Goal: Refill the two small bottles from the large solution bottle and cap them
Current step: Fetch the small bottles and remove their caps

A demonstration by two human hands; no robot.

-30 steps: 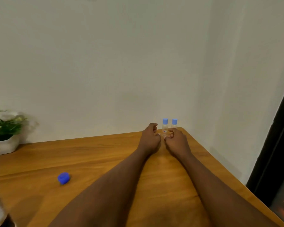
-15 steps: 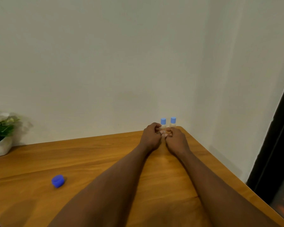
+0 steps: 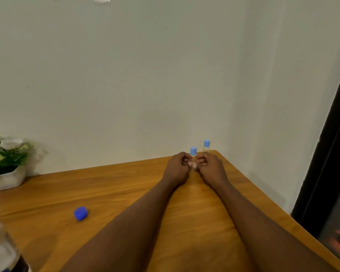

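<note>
near bottle pulled closer, now offset from far bottle

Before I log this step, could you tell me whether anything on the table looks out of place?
A dark blue cap lies loose on the wooden table, apart from any bottle; it may belong to the blurred large bottle at lower left. The nearer small bottle and farther small bottle stand upright, capped. No spill shows.
</note>
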